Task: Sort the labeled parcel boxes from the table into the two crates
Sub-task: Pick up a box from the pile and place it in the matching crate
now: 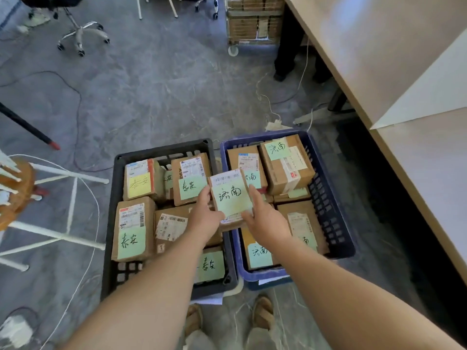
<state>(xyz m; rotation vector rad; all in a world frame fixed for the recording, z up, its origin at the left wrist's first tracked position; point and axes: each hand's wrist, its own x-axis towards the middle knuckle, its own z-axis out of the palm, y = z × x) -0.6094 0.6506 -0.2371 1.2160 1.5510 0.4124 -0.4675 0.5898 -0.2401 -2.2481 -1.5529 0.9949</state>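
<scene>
Looks like this sort is well underway. The person stands over two crates on the floor, and both already hold plenty. The black crate (161,149) on the left has several 泰安 boxes (132,231) lying flat in it, with some bare grid showing at its near left corner. The blue crate (328,198) on the right is packed with 济南 boxes (283,165), some stacked on others.

Right now one parcel box (226,178) is up in the air, clamped between both hands. The left hand (204,215) grips its left edge and the right hand (265,221) grips its right edge. Its green note (233,200) reads 济南, so my guess is it belongs in the blue one. It hangs roughly over the seam where the two crates meet, not yet set down in either.

As for what's left, hard to call. Only a slice of the table (379,46) shows on the right, and I can't tell how many parcels are waiting there. Space in the blue crate looks tight, so this one probably goes on top of the others.
</scene>
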